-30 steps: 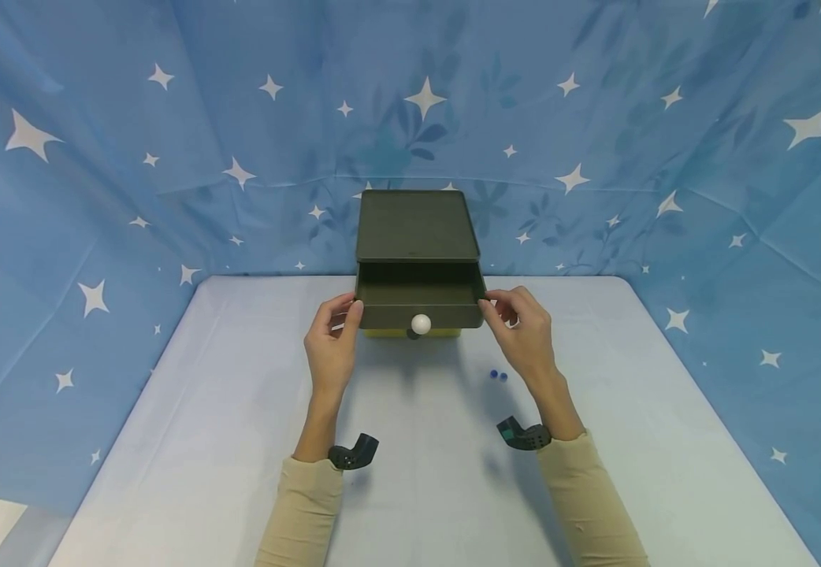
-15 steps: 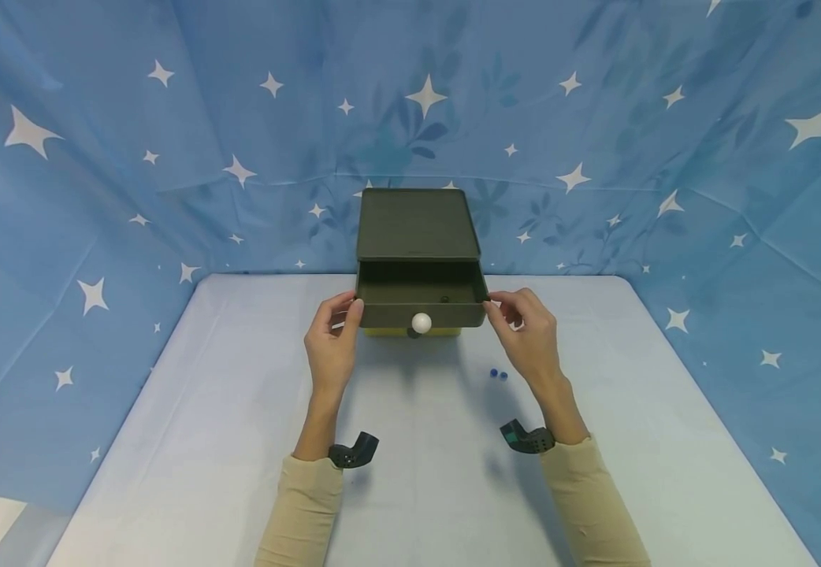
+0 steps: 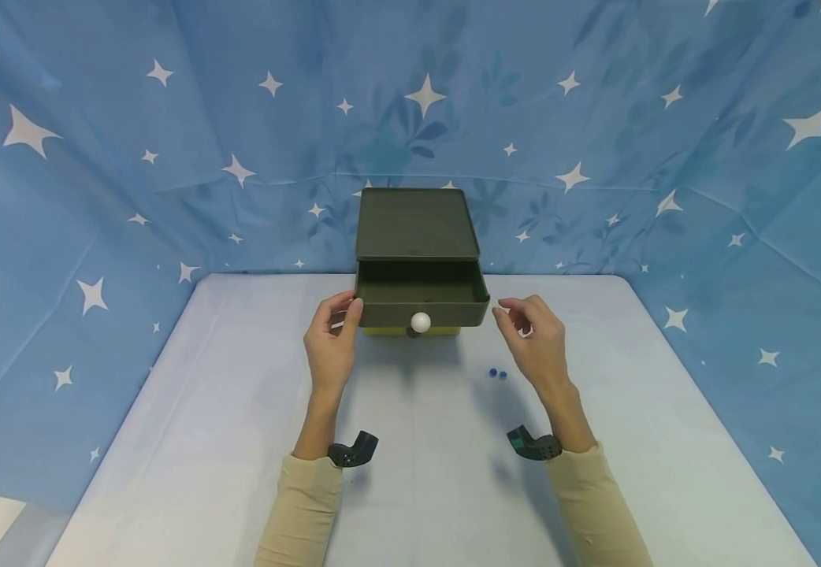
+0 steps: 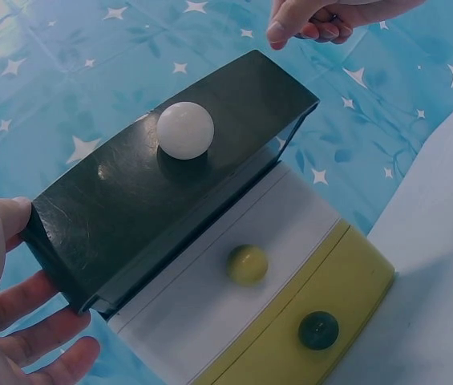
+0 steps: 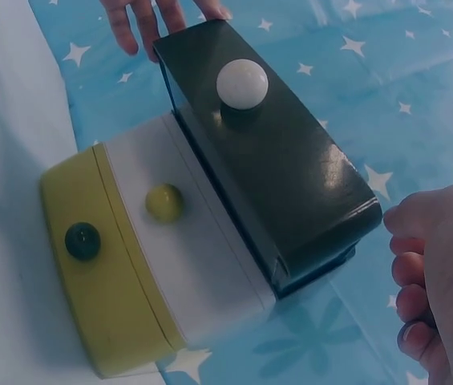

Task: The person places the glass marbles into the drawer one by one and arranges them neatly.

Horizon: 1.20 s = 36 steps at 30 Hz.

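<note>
A small chest of drawers (image 3: 417,224) stands at the table's back edge. Its dark green top drawer (image 3: 389,315) is pulled out and has a white knob (image 3: 421,322). My left hand (image 3: 331,346) pinches the drawer's left front corner, thumb on the front and fingers along the side, as the left wrist view also shows. Just off the right front corner is my right hand (image 3: 540,346), its fingers loosely curled and nothing plainly seen in them. Below, in the right wrist view, are a white drawer (image 5: 202,233) with a yellow knob and a yellow drawer (image 5: 122,281) with a green knob.
Two small blue beads (image 3: 498,374) lie on the white table (image 3: 410,472), to the right of the chest. Behind and at both sides hangs a blue cloth (image 3: 276,142) with white stars.
My right hand has let go of the drawer's right corner and moved slightly right. A small dark thing seen inside the drawer half a second ago no longer shows. My left hand has stayed put.
</note>
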Tool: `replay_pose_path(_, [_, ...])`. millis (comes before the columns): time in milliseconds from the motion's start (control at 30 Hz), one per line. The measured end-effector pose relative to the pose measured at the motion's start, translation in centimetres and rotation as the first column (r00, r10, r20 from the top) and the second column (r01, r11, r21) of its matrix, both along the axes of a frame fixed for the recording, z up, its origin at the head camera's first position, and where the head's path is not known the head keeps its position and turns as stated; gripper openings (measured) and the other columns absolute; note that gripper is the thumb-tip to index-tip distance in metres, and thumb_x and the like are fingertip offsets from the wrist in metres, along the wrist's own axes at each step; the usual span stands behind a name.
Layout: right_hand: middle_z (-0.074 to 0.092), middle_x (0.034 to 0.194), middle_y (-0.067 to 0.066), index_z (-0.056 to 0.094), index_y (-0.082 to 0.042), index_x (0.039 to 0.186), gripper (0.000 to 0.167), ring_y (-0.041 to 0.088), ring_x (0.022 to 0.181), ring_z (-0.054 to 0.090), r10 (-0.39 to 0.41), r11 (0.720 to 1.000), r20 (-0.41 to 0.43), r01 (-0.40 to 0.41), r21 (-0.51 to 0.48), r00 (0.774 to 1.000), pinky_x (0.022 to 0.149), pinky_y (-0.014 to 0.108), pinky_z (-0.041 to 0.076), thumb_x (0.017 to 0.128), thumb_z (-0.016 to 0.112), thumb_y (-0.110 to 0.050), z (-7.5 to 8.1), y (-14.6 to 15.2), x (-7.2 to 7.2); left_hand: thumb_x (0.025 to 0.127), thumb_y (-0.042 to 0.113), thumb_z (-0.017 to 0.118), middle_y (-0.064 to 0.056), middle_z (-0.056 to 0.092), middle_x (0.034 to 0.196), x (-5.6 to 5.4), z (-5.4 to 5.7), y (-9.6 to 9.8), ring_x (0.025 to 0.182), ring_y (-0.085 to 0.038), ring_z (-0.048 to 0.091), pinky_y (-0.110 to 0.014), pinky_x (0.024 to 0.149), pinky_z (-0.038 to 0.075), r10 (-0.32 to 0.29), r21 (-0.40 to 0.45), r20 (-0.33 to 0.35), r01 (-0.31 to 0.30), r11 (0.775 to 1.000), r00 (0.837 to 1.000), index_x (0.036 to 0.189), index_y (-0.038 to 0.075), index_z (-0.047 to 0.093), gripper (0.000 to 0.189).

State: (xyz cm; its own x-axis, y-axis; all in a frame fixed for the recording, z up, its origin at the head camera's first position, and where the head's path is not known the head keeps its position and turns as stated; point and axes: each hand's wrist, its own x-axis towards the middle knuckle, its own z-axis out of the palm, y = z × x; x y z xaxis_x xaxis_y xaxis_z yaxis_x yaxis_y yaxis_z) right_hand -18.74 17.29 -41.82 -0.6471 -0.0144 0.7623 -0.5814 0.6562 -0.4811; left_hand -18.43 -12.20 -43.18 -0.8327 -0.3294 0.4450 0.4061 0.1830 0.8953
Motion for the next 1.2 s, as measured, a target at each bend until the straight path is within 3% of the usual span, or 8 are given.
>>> replay_pose_path(533, [0.058,0.074,0.009,0.074,0.002,0.099,0.013,0.017,0.067,0.051,-0.015,1.000,0.029,0.015,-0.004,0.999,0.063,0.012,0.039,0.087,0.075,-0.004,-1.3,0.9,0.5,0.095,0.028,0.070,-0.011,0.071,0.108,-0.1,-0.1,0.0,0.098,-0.029,0.066,-0.016,0.076,0.051,-0.007,0.024,-0.008,0.007,1.000,1.000,0.118,0.010,0.070,0.029])
replay_pose_path(733, [0.058,0.075,0.008,0.074,0.001,0.100,0.014,0.016,0.068,0.051,-0.031,0.999,0.077,0.030,0.018,0.997,0.062,0.017,0.042,0.088,0.076,-0.006,-1.8,1.2,0.8,0.096,0.028,0.069,-0.011,0.070,0.108,0.0,0.0,0.0,0.098,-0.028,0.066,-0.018,0.076,0.051,-0.008,0.014,-0.007,0.008,1.000,1.000,0.118,0.010,0.070,0.029])
replay_pose_path(1000, [0.058,0.075,0.008,0.074,0.000,0.099,0.014,0.014,0.069,0.049,-0.031,0.999,0.100,0.027,0.036,0.995,0.065,0.007,0.037,0.087,0.076,-0.006,-2.7,1.6,0.8,0.096,0.029,0.069,-0.010,0.070,0.109,0.0,0.0,0.0,0.098,-0.022,0.066,-0.018,0.077,0.051,-0.007,0.008,0.003,0.007,1.000,1.000,0.119,0.011,0.070,0.030])
replay_pose_path(1200, [0.058,0.074,0.007,0.073,0.000,0.098,0.013,0.014,0.069,0.049,-0.026,0.999,0.119,0.020,0.047,0.993,0.063,0.011,0.037,0.086,0.077,-0.005,-3.4,2.0,0.7,0.096,0.029,0.069,-0.009,0.070,0.108,0.0,0.0,0.0,0.096,-0.017,0.066,-0.016,0.077,0.051,-0.007,0.017,0.007,0.006,1.000,1.000,0.119,0.011,0.070,0.029])
